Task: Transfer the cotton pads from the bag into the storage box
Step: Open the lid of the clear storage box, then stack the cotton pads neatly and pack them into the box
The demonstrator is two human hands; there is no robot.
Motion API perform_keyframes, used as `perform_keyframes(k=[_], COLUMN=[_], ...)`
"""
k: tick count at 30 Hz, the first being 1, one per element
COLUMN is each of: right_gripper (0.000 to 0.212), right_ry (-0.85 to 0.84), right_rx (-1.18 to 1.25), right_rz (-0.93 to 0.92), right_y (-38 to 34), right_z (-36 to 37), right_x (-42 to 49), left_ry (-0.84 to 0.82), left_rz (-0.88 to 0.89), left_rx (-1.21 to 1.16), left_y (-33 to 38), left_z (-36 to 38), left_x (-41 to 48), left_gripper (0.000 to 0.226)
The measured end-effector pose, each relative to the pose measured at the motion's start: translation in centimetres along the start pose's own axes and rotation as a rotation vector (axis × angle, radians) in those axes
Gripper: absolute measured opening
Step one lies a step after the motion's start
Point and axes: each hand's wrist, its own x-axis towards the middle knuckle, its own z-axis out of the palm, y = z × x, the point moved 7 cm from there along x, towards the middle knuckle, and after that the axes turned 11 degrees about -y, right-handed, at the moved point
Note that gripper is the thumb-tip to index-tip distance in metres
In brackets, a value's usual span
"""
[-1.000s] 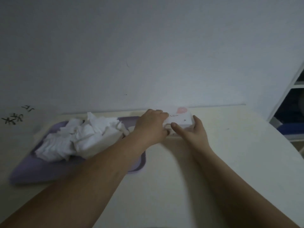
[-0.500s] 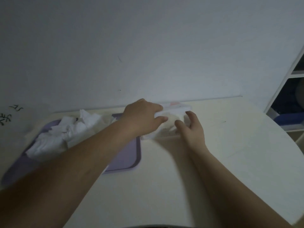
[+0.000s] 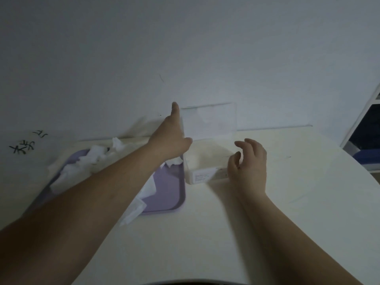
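Note:
The storage box (image 3: 202, 174) is a small white box with a label on its front, standing just right of the purple tray (image 3: 168, 194). Its clear lid (image 3: 209, 120) stands raised against the wall. My left hand (image 3: 170, 136) touches the lid's left edge, one finger pointing up along it. My right hand (image 3: 248, 159) hovers at the box's right front corner with fingers curled and apart, holding nothing. White cotton pads (image 3: 86, 163) and their clear bag lie heaped on the tray, partly hidden by my left forearm.
A cream table (image 3: 205, 233) carries everything and meets a pale wall at the back. Black handwriting (image 3: 26, 144) marks the wall at left. A white shelf unit (image 3: 364, 120) with a blue item stands at the far right.
The box lid has swung from closed to fully upright. My left hand rose with it. My right hand let go of the box and drew back a little.

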Motion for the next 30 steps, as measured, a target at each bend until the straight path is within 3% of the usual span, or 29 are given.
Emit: perform_keyframes(k=[4,8,13,16,19,22,25,30], right_gripper=[0.03,0.033,0.023,0.019,0.021,0.024,0.024,0.019], right_ry=[-0.029,-0.074,-0.151,-0.222,-0.427,-0.7,-0.816,-0.863], right_rx=[-0.213,-0.369,-0.391,-0.318,-0.17,-0.151,-0.196,-0.154], right_rz=[-0.266,-0.422,-0.584,-0.68,-0.637,-0.549,-0.536,-0.33], right_y=[-2.6,-5.0,-7.2,-10.4,-14.4,-16.4,-16.8,-15.3], right_z=[0.7,1.6,2.9,3.3,4.7,7.6,9.5,11.2], right_x=[-0.7,-2.1,-3.3,-4.5,-6.5,-8.2,-9.3,-8.1], left_ry=[-0.013,-0.132,-0.059,-0.117,-0.263,-0.399,-0.389,-0.216], left_rz=[0.033,0.038,0.095,0.084,-0.001,-0.094,-0.093,0.052], left_rx=[0.029,-0.055,0.043,0.151,0.305,0.415,0.457,0.441], left_y=[-0.6,-1.9,-3.4,-4.4,-6.4,-9.4,-11.4,-11.8], left_z=[-0.3,0.1,-2.4,-3.4,-3.1,-1.8,0.0,1.0], left_x=[-0.8,-3.1,-7.3,-10.2,-13.2,-15.7,-16.9,-16.2], left_gripper=[0.07,0.055,0.033,0.023,0.03,0.063,0.081,0.034])
